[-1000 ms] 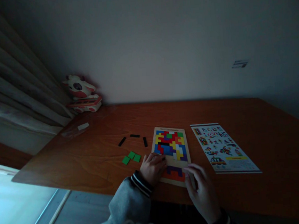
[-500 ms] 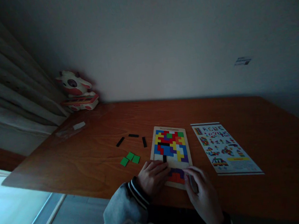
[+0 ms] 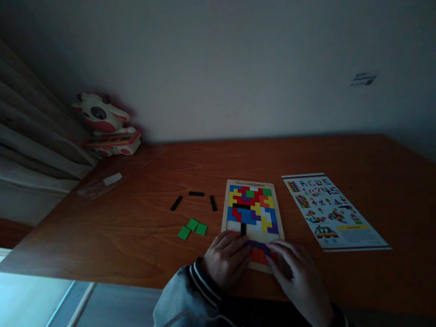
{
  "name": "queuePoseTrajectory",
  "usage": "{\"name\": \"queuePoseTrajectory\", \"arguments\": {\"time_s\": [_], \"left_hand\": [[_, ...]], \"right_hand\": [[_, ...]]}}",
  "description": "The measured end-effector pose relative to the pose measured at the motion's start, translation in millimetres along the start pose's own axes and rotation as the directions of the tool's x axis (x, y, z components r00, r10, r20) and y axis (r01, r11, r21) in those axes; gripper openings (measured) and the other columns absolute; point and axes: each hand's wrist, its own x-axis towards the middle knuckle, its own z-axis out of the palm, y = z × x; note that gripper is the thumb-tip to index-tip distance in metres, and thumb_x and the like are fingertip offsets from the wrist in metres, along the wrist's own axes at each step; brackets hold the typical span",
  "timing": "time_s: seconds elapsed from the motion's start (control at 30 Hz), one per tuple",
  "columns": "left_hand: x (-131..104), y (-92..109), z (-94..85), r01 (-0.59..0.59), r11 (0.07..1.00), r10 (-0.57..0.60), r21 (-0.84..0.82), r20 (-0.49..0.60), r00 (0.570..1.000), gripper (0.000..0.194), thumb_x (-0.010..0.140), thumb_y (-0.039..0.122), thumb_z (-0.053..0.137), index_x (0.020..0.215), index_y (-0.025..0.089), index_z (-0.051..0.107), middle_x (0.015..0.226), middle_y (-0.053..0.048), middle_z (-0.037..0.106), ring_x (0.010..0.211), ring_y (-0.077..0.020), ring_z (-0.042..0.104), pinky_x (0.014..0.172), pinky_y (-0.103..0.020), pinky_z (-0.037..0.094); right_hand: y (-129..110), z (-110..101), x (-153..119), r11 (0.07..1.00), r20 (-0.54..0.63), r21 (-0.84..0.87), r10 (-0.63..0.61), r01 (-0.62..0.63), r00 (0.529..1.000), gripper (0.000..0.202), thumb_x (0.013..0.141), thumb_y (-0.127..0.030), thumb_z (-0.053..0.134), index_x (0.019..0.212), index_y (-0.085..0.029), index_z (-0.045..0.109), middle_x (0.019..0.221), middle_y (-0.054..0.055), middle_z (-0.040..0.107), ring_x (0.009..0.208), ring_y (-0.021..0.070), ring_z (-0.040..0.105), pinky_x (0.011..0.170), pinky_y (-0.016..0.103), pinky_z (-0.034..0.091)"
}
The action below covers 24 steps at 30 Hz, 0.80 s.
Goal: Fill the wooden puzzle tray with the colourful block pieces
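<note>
A wooden puzzle board [image 3: 279,219] holds many coloured block pieces, with a bare strip across its lower half. My left hand [image 3: 226,258] rests on the board's lower left side, fingers together; anything beneath them is hidden. At the lower right of the board, my right hand [image 3: 299,278] has thumb and forefinger at a purple piece [image 3: 264,248]. Red pieces [image 3: 257,255] lie between the two hands. A black piece [image 3: 243,229] stands upright in the board just above my left fingers.
Left of the board lie green squares [image 3: 201,229] and black bars [image 3: 196,193]. A printed pattern sheet [image 3: 332,209] is on the right. A cow toy [image 3: 110,124] and clear plastic wrap [image 3: 94,188] sit at the table's far left.
The view has shifted slightly. My right thumb and forefinger have moved a little left and inward, onto the purple piece. My left hand stays on the board.
</note>
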Motion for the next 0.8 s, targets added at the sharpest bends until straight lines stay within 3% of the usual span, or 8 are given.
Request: {"name": "queuePoseTrajectory", "arguments": {"time_s": [0.23, 0.43, 0.8], "left_hand": [[1.0, -0.1, -3.1, -0.023, 1.000, 0.023, 0.020, 0.000, 1.000, 0.021, 0.093, 0.030, 0.059, 0.108, 0.022, 0.071, 0.119, -0.007, 0.069, 0.111, -0.0251, 0.061, 0.096, -0.044, 0.052], [1.4, 2.1, -1.7, -0.070, 0.997, 0.072, 0.020, -0.087, 0.994, 0.013, 0.090, 0.031, 0.063, 0.097, 0.025, 0.073, 0.111, -0.002, 0.073, 0.099, -0.0221, 0.065, 0.089, -0.041, 0.054], [5.4, 4.5, -7.6, -0.058, 0.998, 0.059, 0.013, -0.082, 0.995, 0.014, 0.091, 0.025, 0.061, 0.099, 0.019, 0.072, 0.103, -0.006, 0.075, 0.093, -0.0194, 0.069, 0.084, -0.034, 0.056]], "right_hand": [[-0.2, -0.5, 0.7, 1.000, 0.012, -0.019, -0.012, 0.012, 1.000, 0.030, 0.093, -0.037, 0.059, 0.121, -0.026, 0.059, 0.114, 0.007, 0.067, 0.105, 0.0259, 0.062, 0.090, 0.045, 0.050], [-1.2, 0.9, 2.3, 0.997, 0.045, -0.075, -0.006, 0.009, 0.999, 0.033, 0.093, -0.038, 0.058, 0.125, -0.026, 0.058, 0.117, 0.008, 0.063, 0.107, 0.0265, 0.061, 0.091, 0.044, 0.051], [-4.1, -1.7, 4.5, 0.997, 0.055, -0.073, 0.012, -0.008, 0.998, 0.030, 0.093, -0.038, 0.058, 0.121, -0.028, 0.060, 0.119, 0.007, 0.063, 0.109, 0.0265, 0.061, 0.092, 0.045, 0.050]]}}
